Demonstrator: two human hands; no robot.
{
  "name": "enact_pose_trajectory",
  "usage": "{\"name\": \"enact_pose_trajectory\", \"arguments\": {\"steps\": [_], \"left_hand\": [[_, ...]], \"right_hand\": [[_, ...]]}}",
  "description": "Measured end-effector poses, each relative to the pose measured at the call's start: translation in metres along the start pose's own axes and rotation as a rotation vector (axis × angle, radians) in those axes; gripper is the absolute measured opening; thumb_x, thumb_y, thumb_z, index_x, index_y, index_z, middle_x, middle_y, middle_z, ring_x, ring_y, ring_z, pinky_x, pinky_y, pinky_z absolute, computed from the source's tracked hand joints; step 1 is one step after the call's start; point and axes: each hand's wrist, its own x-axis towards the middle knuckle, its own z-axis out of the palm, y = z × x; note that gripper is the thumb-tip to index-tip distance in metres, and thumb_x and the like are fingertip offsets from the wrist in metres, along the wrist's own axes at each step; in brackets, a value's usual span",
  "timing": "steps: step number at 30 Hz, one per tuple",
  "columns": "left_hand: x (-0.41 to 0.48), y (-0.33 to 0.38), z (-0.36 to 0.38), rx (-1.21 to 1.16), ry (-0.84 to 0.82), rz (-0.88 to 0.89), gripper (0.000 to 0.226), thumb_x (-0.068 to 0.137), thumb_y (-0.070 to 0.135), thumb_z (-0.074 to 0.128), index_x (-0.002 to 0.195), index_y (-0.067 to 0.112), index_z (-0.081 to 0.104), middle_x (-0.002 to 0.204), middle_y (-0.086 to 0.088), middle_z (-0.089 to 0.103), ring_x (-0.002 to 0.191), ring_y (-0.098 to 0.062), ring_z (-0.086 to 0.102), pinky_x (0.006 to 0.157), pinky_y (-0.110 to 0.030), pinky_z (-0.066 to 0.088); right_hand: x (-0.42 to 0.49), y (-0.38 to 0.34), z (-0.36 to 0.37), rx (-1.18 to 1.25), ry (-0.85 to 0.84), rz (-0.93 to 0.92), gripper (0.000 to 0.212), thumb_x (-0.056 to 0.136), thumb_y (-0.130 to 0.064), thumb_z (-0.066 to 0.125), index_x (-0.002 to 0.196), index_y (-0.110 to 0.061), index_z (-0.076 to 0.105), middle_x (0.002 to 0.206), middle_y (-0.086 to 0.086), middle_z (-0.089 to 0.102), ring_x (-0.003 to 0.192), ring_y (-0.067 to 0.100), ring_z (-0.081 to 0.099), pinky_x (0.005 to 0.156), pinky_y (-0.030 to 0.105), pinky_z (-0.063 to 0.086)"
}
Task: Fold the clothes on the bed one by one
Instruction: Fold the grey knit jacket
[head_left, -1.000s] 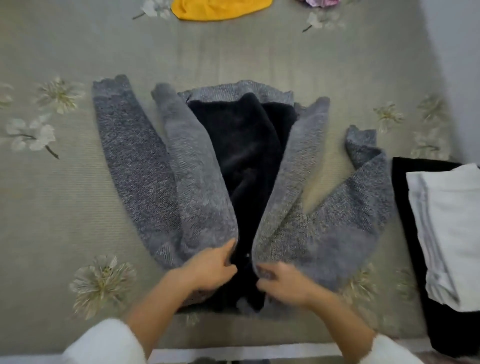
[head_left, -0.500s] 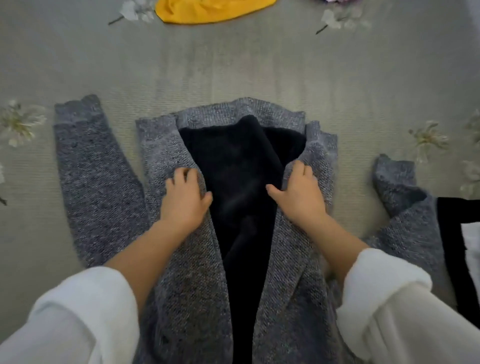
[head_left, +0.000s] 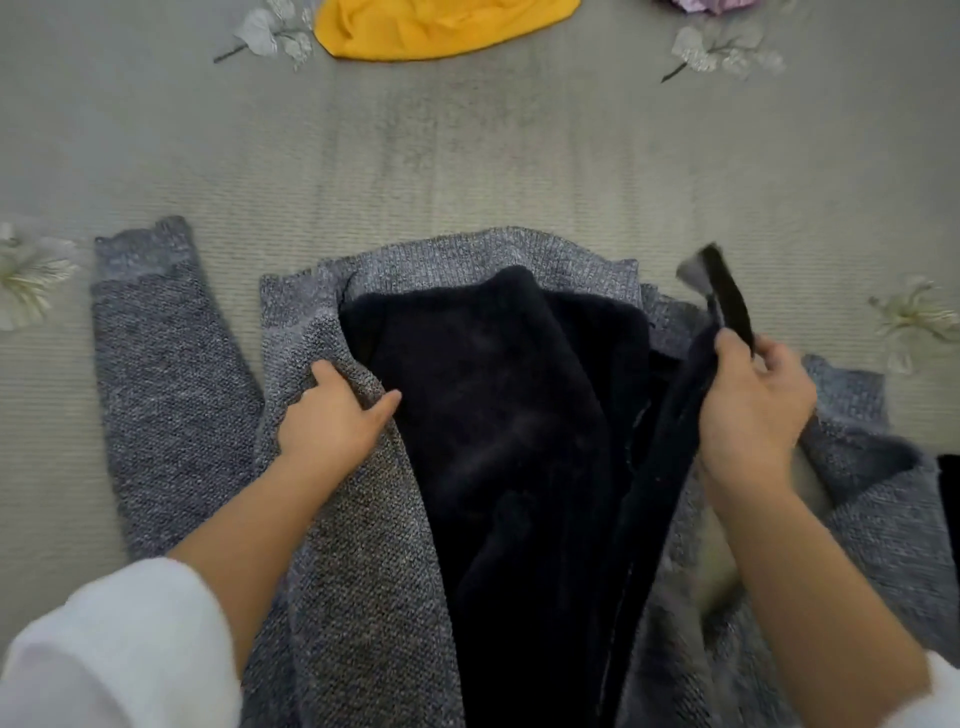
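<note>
Anchoring the grey cardigan (head_left: 363, 597) with left hand (head_left: 332, 421) fingers curled round one front. Lifting the other front in clenched right hand (head_left: 748, 410) fingers, probably to lay it flat.

bed (head_left: 519, 156) near edge, middle: cardigan (head_left: 363, 597) lies open | one sleeve (head_left: 171, 389) spread toward left edge | other sleeve (head_left: 883, 493) toward right edge | left hand (head_left: 332, 421) grips left front panel | right hand (head_left: 753, 415) holds right front panel raised | far edge: another garment (head_left: 441, 26)
</note>
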Motion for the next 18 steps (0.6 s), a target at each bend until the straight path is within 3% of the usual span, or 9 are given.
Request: {"name": "enact_pose_trajectory", "arguments": {"steps": [3, 5, 7, 9, 11, 13, 14, 16, 18], "left_hand": [[0.010, 0.007, 0.001, 0.099, -0.046, 0.034, 0.031, 0.095, 0.032, 0.051, 0.103, 0.003, 0.047, 0.112, -0.023, 0.059, 0.103, -0.042, 0.056, 0.074, -0.040, 0.040], [0.013, 0.005, -0.001, -0.015, -0.005, 0.067, 0.023, 0.094, 0.028, 0.049, 0.083, 0.008, 0.045, 0.097, -0.021, 0.061, 0.092, -0.040, 0.057, 0.068, -0.037, 0.037], [0.010, 0.010, -0.015, -0.277, 0.166, 0.194, 0.030, 0.093, 0.026, 0.044, 0.066, 0.013, 0.037, 0.071, -0.011, 0.053, 0.075, -0.033, 0.053, 0.061, -0.034, 0.028], [0.003, 0.028, -0.037, -0.523, 0.425, 0.411, 0.035, 0.092, 0.022, 0.044, 0.060, 0.019, 0.030, 0.065, 0.000, 0.038, 0.071, -0.023, 0.042, 0.062, -0.032, 0.021], [0.005, 0.048, -0.046, -0.553, 0.454, 0.585, 0.031, 0.093, 0.029, 0.046, 0.066, 0.018, 0.036, 0.069, 0.005, 0.038, 0.077, -0.020, 0.041, 0.068, -0.032, 0.026], [0.019, 0.056, -0.036, -0.344, 0.217, 0.586, 0.036, 0.091, 0.056, 0.032, 0.083, 0.026, 0.051, 0.087, 0.004, 0.055, 0.101, -0.022, 0.049, 0.088, -0.040, 0.035], [0.024, 0.054, -0.029, -0.228, 0.110, 0.508, 0.047, 0.087, 0.065, 0.024, 0.096, 0.032, 0.057, 0.107, 0.003, 0.059, 0.119, -0.024, 0.045, 0.100, -0.046, 0.031], [0.031, 0.043, -0.021, -0.215, 0.114, 0.302, 0.048, 0.091, 0.061, 0.032, 0.123, 0.033, 0.055, 0.141, -0.003, 0.043, 0.137, -0.028, 0.026, 0.110, -0.049, 0.021], [0.036, 0.027, -0.023, -0.288, 0.273, 0.098, 0.047, 0.094, 0.045, 0.047, 0.136, 0.022, 0.044, 0.147, -0.011, 0.032, 0.136, -0.032, 0.022, 0.109, -0.049, 0.022]], "right_hand": [[-0.018, -0.033, 0.032, 0.075, -0.059, -0.180, 0.010, 0.095, -0.022, 0.054, 0.104, -0.018, 0.055, 0.084, 0.002, 0.063, 0.068, 0.002, 0.052, 0.067, 0.022, 0.043], [-0.026, -0.041, 0.047, 0.053, -0.104, -0.261, 0.008, 0.095, -0.023, 0.053, 0.103, -0.022, 0.053, 0.082, -0.003, 0.062, 0.070, 0.002, 0.051, 0.068, 0.022, 0.041], [-0.030, -0.045, 0.058, 0.024, -0.122, -0.335, 0.008, 0.096, -0.021, 0.051, 0.102, -0.022, 0.054, 0.077, -0.014, 0.055, 0.066, -0.002, 0.047, 0.066, 0.020, 0.039], [-0.038, -0.047, 0.068, 0.025, -0.163, -0.377, 0.014, 0.096, -0.021, 0.050, 0.107, -0.017, 0.058, 0.084, -0.013, 0.058, 0.076, 0.004, 0.054, 0.074, 0.028, 0.046], [-0.043, -0.043, 0.076, -0.039, -0.391, -0.348, 0.024, 0.097, -0.024, 0.051, 0.118, -0.016, 0.061, 0.099, -0.011, 0.065, 0.094, 0.009, 0.061, 0.089, 0.030, 0.048], [-0.043, -0.031, 0.078, -0.269, -0.718, -0.250, 0.033, 0.099, -0.029, 0.049, 0.128, -0.018, 0.060, 0.114, -0.008, 0.066, 0.103, 0.009, 0.061, 0.092, 0.025, 0.046], [-0.038, -0.021, 0.075, -0.353, -0.788, -0.210, 0.033, 0.099, -0.028, 0.049, 0.128, -0.019, 0.060, 0.114, -0.007, 0.067, 0.100, 0.011, 0.062, 0.090, 0.027, 0.047], [-0.020, -0.001, 0.065, -0.393, -0.639, -0.193, 0.029, 0.096, -0.018, 0.051, 0.122, -0.015, 0.064, 0.110, 0.001, 0.069, 0.092, 0.014, 0.062, 0.090, 0.033, 0.048], [0.011, 0.020, 0.054, -0.375, -0.306, -0.134, 0.027, 0.093, -0.013, 0.052, 0.118, -0.008, 0.062, 0.107, 0.008, 0.065, 0.092, 0.015, 0.055, 0.092, 0.035, 0.045]]}}
